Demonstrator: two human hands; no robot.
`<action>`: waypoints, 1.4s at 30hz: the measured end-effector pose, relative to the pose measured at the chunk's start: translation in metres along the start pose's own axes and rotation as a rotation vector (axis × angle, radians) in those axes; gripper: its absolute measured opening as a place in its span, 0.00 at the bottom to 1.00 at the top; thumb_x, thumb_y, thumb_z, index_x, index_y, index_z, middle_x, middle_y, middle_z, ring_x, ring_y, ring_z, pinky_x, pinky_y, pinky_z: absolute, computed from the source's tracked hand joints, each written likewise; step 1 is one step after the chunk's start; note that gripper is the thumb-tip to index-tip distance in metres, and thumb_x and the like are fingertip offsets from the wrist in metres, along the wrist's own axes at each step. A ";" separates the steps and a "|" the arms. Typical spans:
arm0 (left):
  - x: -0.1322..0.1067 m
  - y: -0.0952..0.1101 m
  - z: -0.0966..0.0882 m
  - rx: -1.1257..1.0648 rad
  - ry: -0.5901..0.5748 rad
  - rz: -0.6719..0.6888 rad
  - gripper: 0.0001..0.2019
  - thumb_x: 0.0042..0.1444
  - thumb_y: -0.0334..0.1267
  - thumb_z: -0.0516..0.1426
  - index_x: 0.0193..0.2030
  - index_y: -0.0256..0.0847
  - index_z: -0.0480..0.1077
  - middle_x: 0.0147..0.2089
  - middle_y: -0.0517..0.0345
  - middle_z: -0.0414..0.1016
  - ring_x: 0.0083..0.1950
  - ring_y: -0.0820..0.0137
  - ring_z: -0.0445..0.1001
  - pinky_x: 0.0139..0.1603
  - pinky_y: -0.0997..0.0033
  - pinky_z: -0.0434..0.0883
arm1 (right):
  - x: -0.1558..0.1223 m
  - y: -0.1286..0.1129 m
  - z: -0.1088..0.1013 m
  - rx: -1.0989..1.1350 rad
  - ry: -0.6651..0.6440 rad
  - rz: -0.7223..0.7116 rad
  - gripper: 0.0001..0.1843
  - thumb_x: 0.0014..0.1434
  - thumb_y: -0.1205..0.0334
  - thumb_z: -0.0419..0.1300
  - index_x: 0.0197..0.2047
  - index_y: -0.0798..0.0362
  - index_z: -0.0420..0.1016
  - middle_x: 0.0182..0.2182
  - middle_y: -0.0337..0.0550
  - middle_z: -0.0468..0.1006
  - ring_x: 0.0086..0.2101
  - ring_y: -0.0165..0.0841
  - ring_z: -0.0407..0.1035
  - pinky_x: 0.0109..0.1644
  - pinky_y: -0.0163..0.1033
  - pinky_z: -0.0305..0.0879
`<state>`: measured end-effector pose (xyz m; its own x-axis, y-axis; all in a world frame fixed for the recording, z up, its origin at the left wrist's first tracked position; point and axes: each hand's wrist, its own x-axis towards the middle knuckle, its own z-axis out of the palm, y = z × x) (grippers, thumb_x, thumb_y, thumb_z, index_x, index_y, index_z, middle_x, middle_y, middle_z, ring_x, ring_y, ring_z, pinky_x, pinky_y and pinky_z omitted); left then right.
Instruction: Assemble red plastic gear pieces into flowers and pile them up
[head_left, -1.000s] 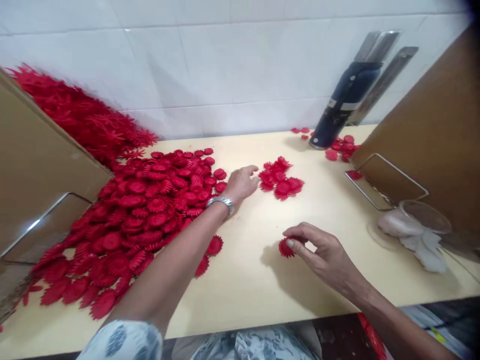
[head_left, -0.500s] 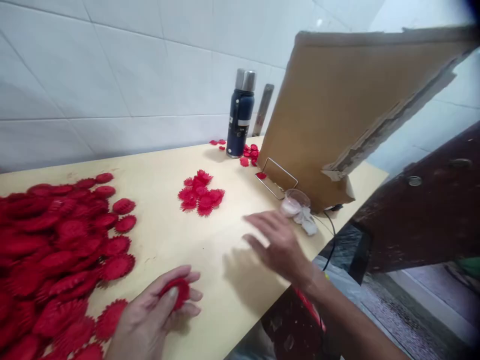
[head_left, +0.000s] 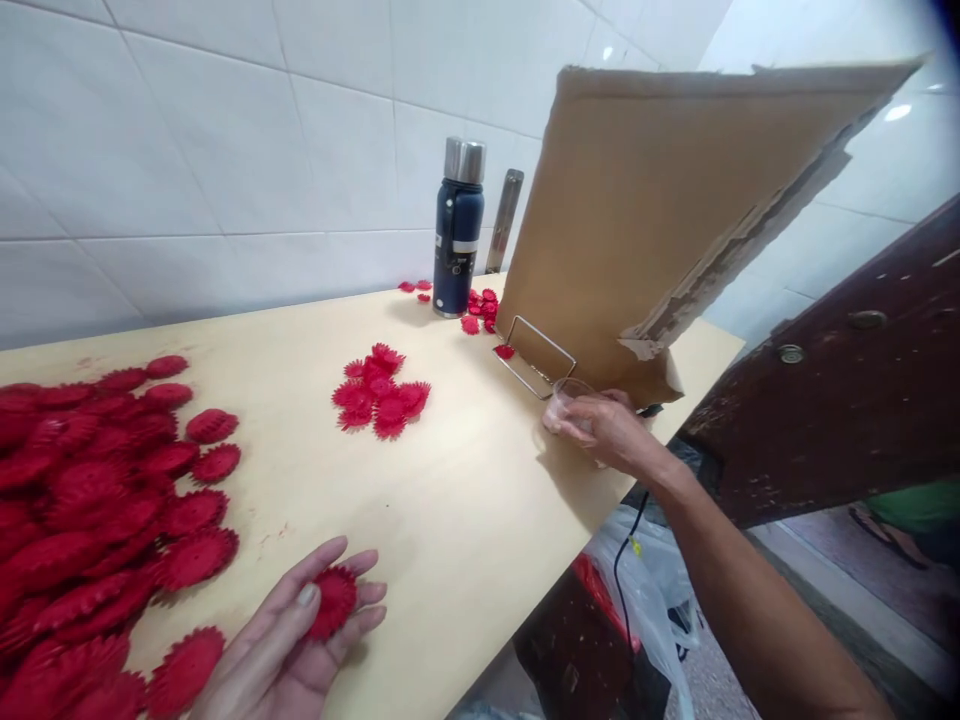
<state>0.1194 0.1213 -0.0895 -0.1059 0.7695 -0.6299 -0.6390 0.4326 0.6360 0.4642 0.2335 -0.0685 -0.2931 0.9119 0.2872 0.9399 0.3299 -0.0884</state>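
Note:
My left hand [head_left: 289, 645] lies palm up at the table's near edge with a red toothed plastic disc [head_left: 332, 599] resting on its fingers. My right hand [head_left: 607, 428] has reached to the right, next to the cardboard panel, and its fingers wrap a small clear plastic cup [head_left: 562, 402] that stands on the table. A big heap of red discs [head_left: 97, 500] covers the left of the table. A small cluster of red discs [head_left: 379, 392] lies in the middle.
A dark blue flask [head_left: 457, 232] with a steel cap stands by the tiled wall, with a few red pieces [head_left: 480, 305] around it. A leaning cardboard panel [head_left: 660, 210] on a wire stand [head_left: 534, 352] blocks the right. A dark brown door [head_left: 840, 390] stands beyond the table edge.
My view has swung to the right. My right hand went from the table's middle to the clear cup and closed around it. My left hand opened flat under its disc.

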 end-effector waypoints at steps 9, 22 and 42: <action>-0.022 0.008 0.022 -0.178 -0.144 0.003 0.13 0.57 0.37 0.50 0.45 0.31 0.67 0.40 0.43 0.75 0.40 0.59 0.76 0.46 0.58 0.72 | -0.009 -0.082 -0.016 0.278 0.412 -0.170 0.08 0.58 0.64 0.54 0.36 0.55 0.74 0.32 0.50 0.77 0.36 0.37 0.70 0.42 0.44 0.64; -0.033 0.011 0.005 -0.363 -0.047 0.052 0.15 0.60 0.41 0.45 0.39 0.34 0.69 0.35 0.49 0.73 0.38 0.67 0.74 0.37 0.70 0.72 | -0.037 -0.234 0.034 0.554 -0.006 -0.756 0.23 0.62 0.58 0.45 0.57 0.59 0.62 0.52 0.50 0.70 0.55 0.41 0.57 0.61 0.57 0.42; -0.030 0.010 0.004 -0.403 -0.110 0.133 0.15 0.61 0.40 0.45 0.40 0.34 0.70 0.42 0.49 0.75 0.42 0.68 0.74 0.43 0.69 0.70 | -0.036 -0.247 0.052 0.448 0.051 -0.598 0.27 0.63 0.49 0.40 0.59 0.52 0.62 0.61 0.51 0.55 0.61 0.44 0.44 0.61 0.58 0.43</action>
<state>0.1199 0.1042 -0.0622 -0.1396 0.8610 -0.4890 -0.8737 0.1254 0.4701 0.2337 0.1321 -0.1063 -0.7126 0.5372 0.4513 0.4582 0.8435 -0.2804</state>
